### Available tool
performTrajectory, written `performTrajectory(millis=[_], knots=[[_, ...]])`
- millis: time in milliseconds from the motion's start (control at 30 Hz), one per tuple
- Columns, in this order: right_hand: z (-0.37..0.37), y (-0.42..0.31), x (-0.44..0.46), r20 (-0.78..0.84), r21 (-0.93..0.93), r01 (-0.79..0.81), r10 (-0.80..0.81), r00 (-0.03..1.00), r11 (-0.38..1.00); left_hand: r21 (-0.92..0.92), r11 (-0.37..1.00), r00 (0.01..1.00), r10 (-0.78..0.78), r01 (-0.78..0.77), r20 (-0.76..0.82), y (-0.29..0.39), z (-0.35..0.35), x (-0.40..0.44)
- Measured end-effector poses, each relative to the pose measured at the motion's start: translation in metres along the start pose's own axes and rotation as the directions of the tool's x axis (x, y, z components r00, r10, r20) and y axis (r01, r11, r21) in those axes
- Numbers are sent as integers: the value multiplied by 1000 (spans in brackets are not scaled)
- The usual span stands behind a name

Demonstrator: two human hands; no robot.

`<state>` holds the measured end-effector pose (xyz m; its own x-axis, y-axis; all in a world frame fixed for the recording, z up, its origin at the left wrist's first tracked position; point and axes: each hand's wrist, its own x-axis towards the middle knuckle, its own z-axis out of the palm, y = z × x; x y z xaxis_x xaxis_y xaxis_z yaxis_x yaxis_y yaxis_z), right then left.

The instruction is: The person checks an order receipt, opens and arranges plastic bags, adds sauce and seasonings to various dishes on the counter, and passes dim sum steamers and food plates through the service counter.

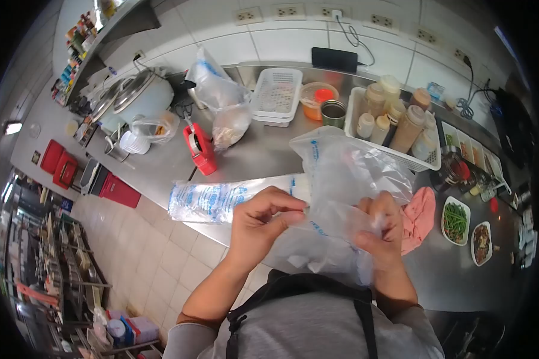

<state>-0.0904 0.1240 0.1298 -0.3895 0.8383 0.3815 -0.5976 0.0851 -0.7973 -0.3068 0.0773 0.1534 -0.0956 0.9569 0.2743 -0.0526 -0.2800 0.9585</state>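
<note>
A clear plastic bag [341,173] with small blue print hangs between my two hands over the front of the steel counter. My left hand [268,221] pinches its left edge between thumb and fingertips. On the other side, my right hand [382,230] is closed on the bag, its fingers partly behind the film and slightly blurred. Just beyond my left hand lies a pack of plastic bags [212,200] with blue lettering. A pink cloth [419,218] is bunched beside my right hand.
A red tape dispenser [202,152] stands behind the bag pack. Farther back are a white basket [277,96], an orange-filled tub [314,107] and a crate of sauce bottles [425,160]. Green beans [455,220] sit in a dish at right. The counter's front edge borders the tiled floor.
</note>
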Motion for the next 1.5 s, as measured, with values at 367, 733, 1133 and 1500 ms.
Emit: performTrajectory(millis=[367, 733, 1133, 1500], knots=[[-33, 7, -14, 192, -218, -92, 136, 972, 972, -162, 967, 951, -147, 196, 271, -15, 1, 1], [-63, -34, -19, 294, 95, -288, 250, 923, 953, -466, 829, 908, -112, 309, 403, -5, 16, 48], [-160, 82, 5, -195, 465, -530, 665, 721, 710, -450, 574, 688, -713, 684, 136, -179, 9, 95], [-167, 135, -29, -332, 344, -589, 681, 653, 732, 10, 961, 960, -275, 275, 44, -240, 7, 64]])
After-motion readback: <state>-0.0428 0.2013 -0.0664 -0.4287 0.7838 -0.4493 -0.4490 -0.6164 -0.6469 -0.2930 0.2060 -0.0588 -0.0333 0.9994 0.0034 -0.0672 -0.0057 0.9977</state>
